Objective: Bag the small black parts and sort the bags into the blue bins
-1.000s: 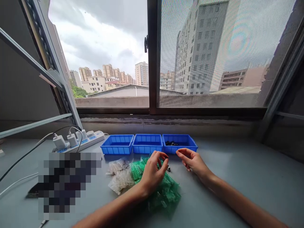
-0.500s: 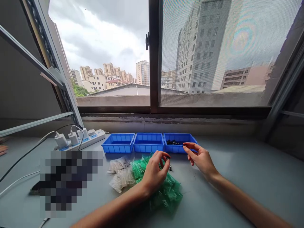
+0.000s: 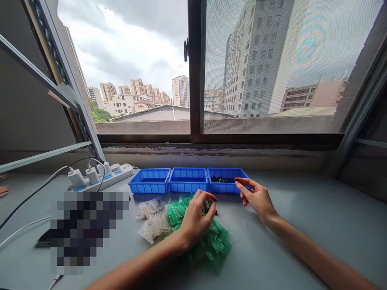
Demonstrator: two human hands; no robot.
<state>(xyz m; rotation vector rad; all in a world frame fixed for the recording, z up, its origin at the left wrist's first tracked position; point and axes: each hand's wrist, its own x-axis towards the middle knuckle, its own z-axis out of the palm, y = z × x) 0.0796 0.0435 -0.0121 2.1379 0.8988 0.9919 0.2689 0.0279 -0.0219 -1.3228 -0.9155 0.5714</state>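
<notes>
My right hand (image 3: 259,200) is at the front right of the right-hand blue bin (image 3: 213,187). Its thumb and index finger are pinched together, with a tiny dark piece showing at the tips. Several small black parts (image 3: 219,180) lie inside that bin. Over a heap of green plastic bags (image 3: 222,237) rests my left hand (image 3: 198,217), its fingers curled. Something dark shows at its index fingertip, too small to name. A small black and silver part is half hidden beside the left thumb.
Two more blue bins, the middle one (image 3: 189,188) and the left one (image 3: 148,188), stand in the row. Clear bags (image 3: 155,226) lie left of the green ones. A power strip (image 3: 122,174) with plugs and cables sits at left. Part of another person's hand (image 3: 3,191) shows at the far left edge.
My right hand has moved slightly up and right along the bin's front edge, still pinched. My left hand stays nearly in place. The whole view has shifted a little.
</notes>
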